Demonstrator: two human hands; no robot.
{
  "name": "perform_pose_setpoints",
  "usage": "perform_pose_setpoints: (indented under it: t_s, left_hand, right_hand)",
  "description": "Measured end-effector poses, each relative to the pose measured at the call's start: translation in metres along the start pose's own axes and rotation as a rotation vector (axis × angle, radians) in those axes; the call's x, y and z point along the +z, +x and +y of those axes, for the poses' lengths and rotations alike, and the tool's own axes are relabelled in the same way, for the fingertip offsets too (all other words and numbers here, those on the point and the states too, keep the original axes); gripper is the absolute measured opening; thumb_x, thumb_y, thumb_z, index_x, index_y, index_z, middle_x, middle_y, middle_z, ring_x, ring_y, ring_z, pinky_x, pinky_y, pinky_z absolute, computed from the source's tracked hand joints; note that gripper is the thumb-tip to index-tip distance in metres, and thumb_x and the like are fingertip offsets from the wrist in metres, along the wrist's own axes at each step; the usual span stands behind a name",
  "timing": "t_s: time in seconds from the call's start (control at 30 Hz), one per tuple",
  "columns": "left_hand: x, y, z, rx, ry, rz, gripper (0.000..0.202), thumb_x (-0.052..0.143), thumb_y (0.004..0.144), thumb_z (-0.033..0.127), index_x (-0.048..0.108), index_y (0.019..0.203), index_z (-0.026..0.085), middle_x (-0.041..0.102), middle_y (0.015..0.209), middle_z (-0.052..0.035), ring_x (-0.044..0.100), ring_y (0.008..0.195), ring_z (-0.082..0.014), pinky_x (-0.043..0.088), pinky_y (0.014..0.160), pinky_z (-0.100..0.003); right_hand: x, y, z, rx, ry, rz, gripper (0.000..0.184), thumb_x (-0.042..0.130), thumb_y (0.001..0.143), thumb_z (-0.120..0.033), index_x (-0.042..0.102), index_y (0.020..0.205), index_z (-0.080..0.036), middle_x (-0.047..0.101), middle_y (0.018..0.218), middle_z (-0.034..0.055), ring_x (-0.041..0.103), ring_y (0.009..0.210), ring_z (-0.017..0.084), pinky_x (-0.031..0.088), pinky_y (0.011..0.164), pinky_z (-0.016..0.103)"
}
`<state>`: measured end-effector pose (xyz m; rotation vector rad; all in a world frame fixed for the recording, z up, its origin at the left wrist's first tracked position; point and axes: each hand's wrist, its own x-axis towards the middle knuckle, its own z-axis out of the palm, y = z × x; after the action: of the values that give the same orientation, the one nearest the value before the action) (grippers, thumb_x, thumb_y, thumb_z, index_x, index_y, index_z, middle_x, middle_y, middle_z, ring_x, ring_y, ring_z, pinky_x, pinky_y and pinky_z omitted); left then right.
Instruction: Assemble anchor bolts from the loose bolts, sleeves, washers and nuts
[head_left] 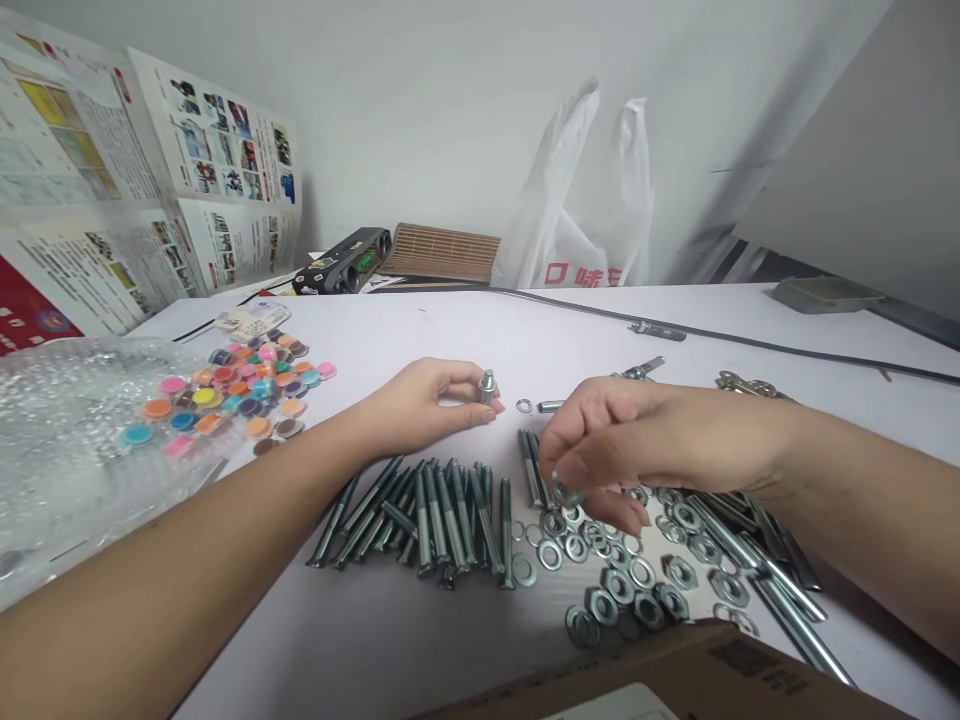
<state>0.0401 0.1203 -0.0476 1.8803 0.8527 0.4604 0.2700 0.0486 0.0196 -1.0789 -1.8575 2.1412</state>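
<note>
My left hand (431,405) pinches a short metal bolt (487,387) upright between thumb and fingers, its tip showing above a wider collar. Over the loose hardware my right hand (619,440) is closed, with a shiny ring-like washer (566,488) at the thumb and fingertips, slightly blurred. Below my left hand lies a pile of long bolts (442,515). Flat washers (550,553) and hex nuts (619,585) spread beneath and around my right hand. A single spring washer (524,406) rests between the two hands.
Metal tubes (795,620) lie at right, and a cardboard box (675,670) stands at the near edge. Colourful round discs (225,395) and bubble wrap (90,440) are at left. Farther back are a black cable (735,340), a plastic bag (577,210) and a propped-up leaflet (217,170).
</note>
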Motion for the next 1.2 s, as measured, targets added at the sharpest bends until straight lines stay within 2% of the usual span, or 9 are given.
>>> perform_pose_setpoints:
  t_s: [0.1, 0.27, 0.4, 0.5, 0.57, 0.63, 0.73, 0.97, 1.2]
  left_hand:
    - [-0.001, 0.0, 0.0, 0.002, 0.009, -0.005, 0.034, 0.068, 0.081, 0.044, 0.066, 0.103, 0.018, 0.072, 0.11, -0.0031, 0.067, 0.11, -0.0132, 0.048, 0.106, -0.028]
    - [0.0, 0.0, 0.002, 0.001, -0.008, -0.013, 0.035, 0.068, 0.081, 0.045, 0.066, 0.102, 0.017, 0.072, 0.11, -0.0043, 0.066, 0.11, -0.0144, 0.048, 0.106, -0.03]
    - [0.0, 0.0, 0.004, -0.002, 0.01, -0.02, 0.038, 0.068, 0.081, 0.047, 0.067, 0.103, 0.016, 0.073, 0.107, -0.0044, 0.066, 0.107, -0.0135, 0.048, 0.103, -0.029]
    - [-0.001, 0.0, 0.004, 0.018, 0.034, -0.02, 0.035, 0.067, 0.081, 0.044, 0.069, 0.103, 0.016, 0.073, 0.106, -0.0036, 0.066, 0.1, -0.0123, 0.05, 0.098, -0.027]
    - [-0.002, 0.0, 0.004, 0.038, 0.078, -0.02, 0.036, 0.066, 0.082, 0.045, 0.072, 0.104, 0.017, 0.073, 0.106, -0.0037, 0.065, 0.101, -0.0141, 0.051, 0.096, -0.028]
    - [-0.003, 0.0, 0.003, 0.054, 0.138, -0.025, 0.039, 0.064, 0.083, 0.049, 0.074, 0.105, 0.018, 0.073, 0.106, -0.004, 0.065, 0.103, -0.0167, 0.051, 0.096, -0.031]
    - [-0.003, 0.0, 0.002, 0.074, 0.176, -0.021, 0.041, 0.063, 0.082, 0.052, 0.076, 0.102, 0.018, 0.073, 0.104, -0.0034, 0.064, 0.104, -0.0172, 0.05, 0.096, -0.031]
    - [-0.003, 0.001, 0.003, 0.066, 0.183, -0.009, 0.038, 0.066, 0.08, 0.048, 0.076, 0.103, 0.018, 0.073, 0.096, -0.0018, 0.063, 0.091, -0.0121, 0.049, 0.086, -0.024]
    - [-0.003, 0.0, 0.003, 0.069, 0.201, -0.014, 0.039, 0.063, 0.082, 0.05, 0.075, 0.091, 0.015, 0.07, 0.089, -0.0025, 0.06, 0.084, -0.012, 0.046, 0.076, -0.025]
  right_hand:
    - [-0.003, 0.006, 0.007, 0.071, 0.13, 0.064, 0.039, 0.055, 0.092, -0.032, 0.057, 0.06, -0.009, 0.056, 0.055, 0.0034, 0.048, 0.048, 0.007, 0.038, 0.052, 0.02]
    - [-0.008, 0.008, 0.007, 0.136, 0.264, 0.135, 0.031, 0.065, 0.086, -0.029, 0.06, 0.063, -0.009, 0.056, 0.058, 0.0019, 0.048, 0.046, 0.005, 0.037, 0.047, 0.015]
    - [-0.006, 0.007, 0.002, 0.07, -0.082, 0.403, 0.02, 0.07, 0.082, -0.029, 0.071, 0.08, -0.01, 0.068, 0.079, 0.0075, 0.058, 0.064, 0.008, 0.045, 0.058, 0.017]
    - [-0.003, 0.012, 0.0, -0.019, -0.324, 0.652, 0.022, 0.072, 0.078, -0.032, 0.071, 0.091, -0.014, 0.07, 0.08, 0.006, 0.057, 0.062, 0.011, 0.042, 0.051, 0.02]
    - [-0.001, 0.02, -0.001, -0.163, -0.465, 0.784, 0.022, 0.072, 0.076, -0.029, 0.071, 0.092, -0.014, 0.07, 0.079, 0.0045, 0.059, 0.063, 0.012, 0.044, 0.052, 0.022]
    - [-0.002, 0.028, -0.001, -0.37, -0.64, 0.863, 0.02, 0.069, 0.075, -0.023, 0.072, 0.093, -0.013, 0.071, 0.083, 0.0042, 0.063, 0.072, 0.013, 0.049, 0.063, 0.024]
    - [-0.006, 0.038, 0.002, -0.5, -0.798, 0.835, 0.021, 0.064, 0.078, -0.018, 0.075, 0.094, -0.011, 0.072, 0.085, 0.0043, 0.065, 0.076, 0.014, 0.051, 0.071, 0.026]
    - [-0.011, 0.04, 0.004, -0.521, -0.728, 0.713, 0.017, 0.063, 0.084, -0.02, 0.075, 0.094, -0.012, 0.073, 0.088, 0.0044, 0.066, 0.078, 0.014, 0.052, 0.073, 0.025]
    - [-0.008, 0.036, 0.007, -0.616, -0.979, 0.716, 0.02, 0.058, 0.09, -0.02, 0.077, 0.097, -0.017, 0.07, 0.1, 0.0057, 0.064, 0.09, 0.018, 0.048, 0.081, 0.03]
